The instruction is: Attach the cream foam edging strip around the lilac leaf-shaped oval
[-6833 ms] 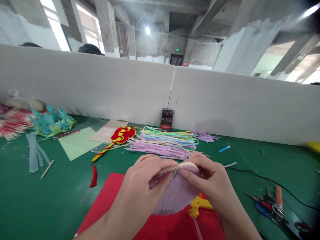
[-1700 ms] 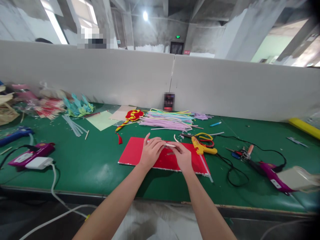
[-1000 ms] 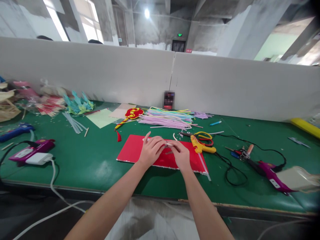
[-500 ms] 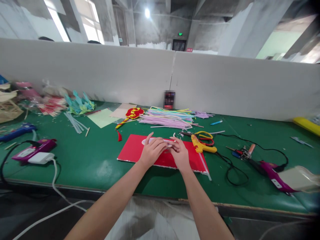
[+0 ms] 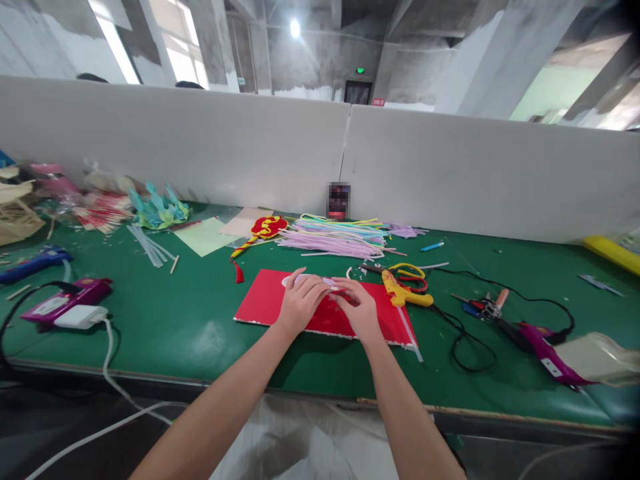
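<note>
Over a red board [image 5: 260, 298], my left hand [image 5: 303, 300] is curled around a pale lilac piece [image 5: 327, 283] with a whitish rounded end that sticks out beyond its fingers. My right hand [image 5: 356, 307] pinches the other end of this piece, thumb below and fingers above. Much of the piece is hidden by my fingers, so its full shape cannot be made out. On the board's right part lies a yellow glue gun [image 5: 400, 291] with a clear glue stick [image 5: 410, 333] poking out. Scissors [image 5: 411, 270] with yellow and red handles lie just behind it.
Behind the board is a pile of pastel pipe cleaners [image 5: 335, 239]. A red and yellow ornament [image 5: 269, 227] lies left of it. Keys [image 5: 493, 307] and a purple power strip [image 5: 545, 350] are at right; another purple power strip [image 5: 75, 300] and a blue glue gun [image 5: 37, 263] at left.
My right hand's fingers have lowered and curled in more over the lilac piece. My left hand has shifted very slightly. A small white curl behind the hands now shows more fully.
</note>
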{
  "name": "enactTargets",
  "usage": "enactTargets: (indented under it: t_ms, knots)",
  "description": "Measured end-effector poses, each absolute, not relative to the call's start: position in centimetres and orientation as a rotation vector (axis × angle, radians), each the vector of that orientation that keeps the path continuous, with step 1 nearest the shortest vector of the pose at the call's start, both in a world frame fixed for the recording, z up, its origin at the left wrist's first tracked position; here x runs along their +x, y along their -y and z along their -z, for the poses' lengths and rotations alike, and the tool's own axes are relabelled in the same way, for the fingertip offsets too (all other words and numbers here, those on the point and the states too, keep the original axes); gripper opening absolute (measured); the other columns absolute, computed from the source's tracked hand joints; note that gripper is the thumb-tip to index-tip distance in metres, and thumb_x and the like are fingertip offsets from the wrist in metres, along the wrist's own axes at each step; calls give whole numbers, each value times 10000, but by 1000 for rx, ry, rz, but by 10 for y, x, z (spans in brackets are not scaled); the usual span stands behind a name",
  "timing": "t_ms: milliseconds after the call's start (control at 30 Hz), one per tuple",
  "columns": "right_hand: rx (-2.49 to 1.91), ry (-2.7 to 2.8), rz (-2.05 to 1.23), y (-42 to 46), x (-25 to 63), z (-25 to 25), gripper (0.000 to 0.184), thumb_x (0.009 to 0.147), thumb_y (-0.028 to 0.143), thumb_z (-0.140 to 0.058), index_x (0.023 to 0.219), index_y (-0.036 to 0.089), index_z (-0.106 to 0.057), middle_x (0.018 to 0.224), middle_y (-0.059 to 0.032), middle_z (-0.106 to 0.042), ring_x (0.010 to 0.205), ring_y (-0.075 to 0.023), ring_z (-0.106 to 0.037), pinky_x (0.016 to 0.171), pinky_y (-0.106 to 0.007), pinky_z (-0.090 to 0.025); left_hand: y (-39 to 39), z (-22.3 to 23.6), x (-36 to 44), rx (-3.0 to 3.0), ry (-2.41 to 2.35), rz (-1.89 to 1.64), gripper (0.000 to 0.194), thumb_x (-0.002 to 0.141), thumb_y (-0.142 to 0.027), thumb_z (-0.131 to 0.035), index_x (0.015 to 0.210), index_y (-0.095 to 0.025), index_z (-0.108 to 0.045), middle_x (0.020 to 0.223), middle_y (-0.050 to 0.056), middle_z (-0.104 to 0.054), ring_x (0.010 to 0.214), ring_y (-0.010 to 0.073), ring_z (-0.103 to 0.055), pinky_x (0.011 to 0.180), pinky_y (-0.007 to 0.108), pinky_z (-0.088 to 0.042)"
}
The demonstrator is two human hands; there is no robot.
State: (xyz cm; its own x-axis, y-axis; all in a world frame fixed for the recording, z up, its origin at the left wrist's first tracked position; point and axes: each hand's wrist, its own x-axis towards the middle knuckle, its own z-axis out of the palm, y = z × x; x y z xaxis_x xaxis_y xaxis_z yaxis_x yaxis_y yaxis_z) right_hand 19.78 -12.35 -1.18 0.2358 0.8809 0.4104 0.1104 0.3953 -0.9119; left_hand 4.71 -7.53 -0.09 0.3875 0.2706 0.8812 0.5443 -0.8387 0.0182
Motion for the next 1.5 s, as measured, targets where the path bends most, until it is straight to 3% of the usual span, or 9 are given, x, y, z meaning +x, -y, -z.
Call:
enactTargets:
  t_ms: [133,433,567,700,867,1033,1333,1500]
  knots:
    - [-1050,1178,-729,120,199,14,119,729,232,-672,844,233,-698,888,-19,-703,859,-191,-663,791,-343,-571,76,0,49,-2416,715,1408,82,915,-194,-535,893,-207,-613,830,-9,-715,854,137,-662,1019,385,-387]
    - [-1035,1051,-745,119,203,13,182,753,321,-657,897,214,-684,923,-37,-711,859,-208,-665,694,-351,-602,72,-1,46,-2418,836,1409,109,923,-199,-514,914,-203,-622,878,12,-718,862,145,-665,1046,422,-345]
    - [-1020,1104,-712,118,204,15,153,755,278,-654,897,227,-681,1024,-44,-692,943,-210,-648,790,-367,-573,70,1,46,-2441,844,1393,120,924,-182,-502,899,-209,-616,869,4,-713,864,141,-661,1035,404,-355]
    - [-1016,1178,-646,118,205,16,67,760,199,-636,805,227,-677,977,-40,-684,969,-197,-633,901,-371,-505,65,4,45,-2489,864,1349,170,917,-141,-475,938,-220,-624,917,7,-709,915,149,-649,1040,401,-349]
    - [-1007,1258,-588,120,205,15,105,771,152,-596,766,229,-666,954,-42,-674,962,-192,-627,883,-359,-490,64,6,43,-2475,897,1370,286,908,-77,-400,954,-217,-645,936,23,-703,948,155,-639,1063,420,-318]
    - [-1026,1299,-562,123,204,14,136,764,131,-575,734,230,-663,974,-46,-674,957,-193,-625,852,-348,-486,69,8,40,-2442,919,1415,286,920,-102,-406,893,-229,-660,921,18,-707,922,152,-639,1064,421,-304]
    - [-1175,1303,-574,114,209,29,201,729,144,-547,875,221,-664,942,-47,-684,923,-207,-633,882,-381,-492,57,14,42,-2715,851,1178,328,822,6,-434,946,-214,-643,952,34,-693,923,178,-630,847,329,-472]
    - [-1211,1310,-539,113,211,30,222,703,115,-539,856,219,-663,912,-44,-669,905,-209,-624,873,-379,-493,56,16,43,-2806,819,1181,336,801,19,-424,956,-192,-635,952,46,-679,924,184,-628,822,328,-509]
